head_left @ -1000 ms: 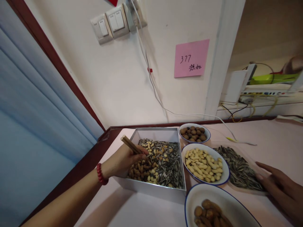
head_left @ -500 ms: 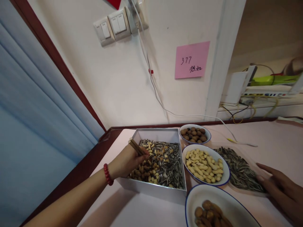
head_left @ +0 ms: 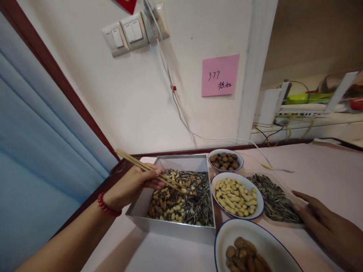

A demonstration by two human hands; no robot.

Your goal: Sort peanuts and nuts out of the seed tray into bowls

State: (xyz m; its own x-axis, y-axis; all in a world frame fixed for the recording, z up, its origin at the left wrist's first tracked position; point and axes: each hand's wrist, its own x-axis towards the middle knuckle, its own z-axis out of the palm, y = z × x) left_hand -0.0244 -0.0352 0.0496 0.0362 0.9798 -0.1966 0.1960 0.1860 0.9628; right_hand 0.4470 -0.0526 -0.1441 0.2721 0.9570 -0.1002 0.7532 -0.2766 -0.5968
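My left hand (head_left: 133, 185), with a red bead bracelet at the wrist, holds a pair of wooden chopsticks (head_left: 147, 172) over the left side of a white square box (head_left: 170, 224). The chopstick tips pinch a peanut above the box's mix of peanuts, sunflower seeds and brown nuts (head_left: 184, 198). My right hand (head_left: 326, 226) lies flat on the pink table, fingers apart, touching the near edge of a clear tray of sunflower seeds (head_left: 273, 196).
A bowl of peanuts (head_left: 236, 196) sits right of the box, a small bowl of hazelnuts (head_left: 225, 160) behind it, and a bowl of almonds (head_left: 255, 249) in front. A white cable (head_left: 263, 160) runs from the wall onto the table. A blue curtain hangs at left.
My left hand has lifted and drawn back to the left, raising the chopstick tips out of the mix with a peanut pinched. The right hand has stayed put.
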